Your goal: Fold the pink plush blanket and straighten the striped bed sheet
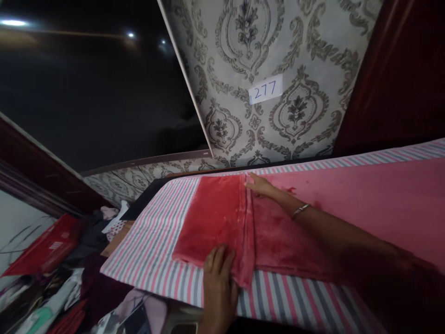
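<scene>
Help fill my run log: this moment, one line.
red cloth: folded, on striped cover; left hand: at near edge; right hand: at far edge

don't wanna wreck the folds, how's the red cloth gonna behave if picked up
The red cloth would likely droop: it looks soft and plush. Its folds might slip open, since no fastening shows. It probably won't roll, lying flat on the striped cover.
</scene>
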